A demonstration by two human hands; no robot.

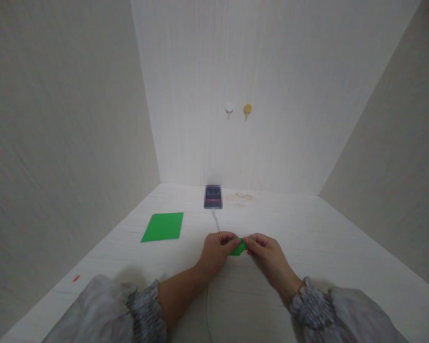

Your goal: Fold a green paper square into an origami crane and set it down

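Observation:
A small folded piece of green paper (238, 248) is held up between my two hands, low in the middle of the view. My left hand (218, 248) pinches its left side between thumb and fingers. On the other side, my right hand (264, 248) grips the upper right edge with thumb and fingertips. The fingers cover part of the paper, so its full shape is hidden. A flat green sheet (163, 226) lies on the white table to the left of my hands.
A dark device (213, 196), its screen blurred, stands near the back wall, with a white cable (208, 309) running toward me. A small red piece (76, 278) lies at the left. Two hooks, white (229, 108) and gold (248, 109), are on the back wall.

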